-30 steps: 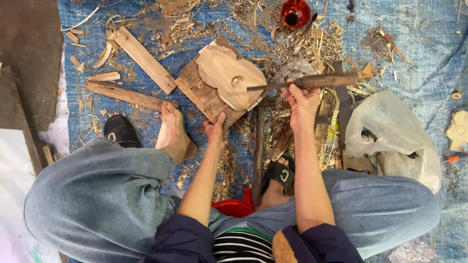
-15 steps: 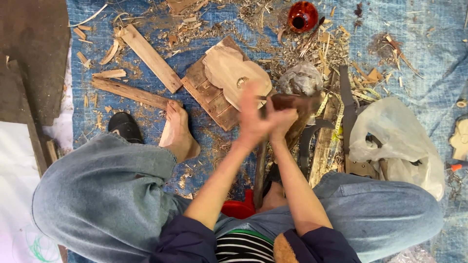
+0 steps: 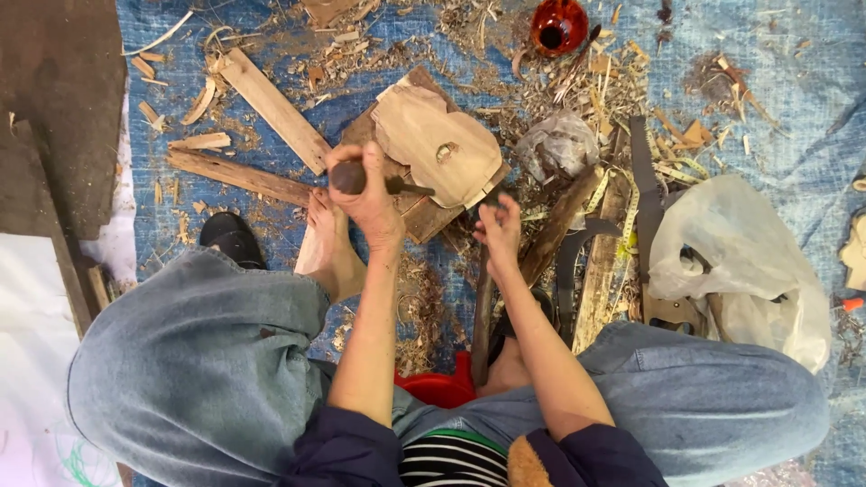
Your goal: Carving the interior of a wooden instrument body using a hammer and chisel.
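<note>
**Carving under way, the shape roughed out, surface work still to do**

Nearest me, my knees in blue denim spread wide, and I'm sitting low on a red stool (image 3: 439, 390) with my bare foot (image 3: 327, 248) planted on the blue tarp (image 3: 794, 81).

My left hand (image 3: 368, 194) is wrapped tight round the dark rounded handle of a carving tool (image 3: 354, 178), fingers fully closed on it, the blade end pointing right toward the wood. My right hand (image 3: 499, 230) hovers just near of the block, fingers loosely curled; whether they pinch anything I cannot tell, though a long dark stick (image 3: 559, 221) lies close beside them.

Just beyond both hands sits the pale carved piece (image 3: 436, 144), lying on a darker wooden board (image 3: 424, 216) in the middle of the tarp. Its outline is already cut to a rounded, mask-like form, with a small notch near the middle. I judge the rough shaping done; the face is mostly smooth and plain, so detail cutting is what's left.

Shavings are heaped all round it. To the left lie long planks (image 3: 271, 108); to the right a white plastic bag (image 3: 731, 261); far off, a red round vessel (image 3: 557, 25).
</note>
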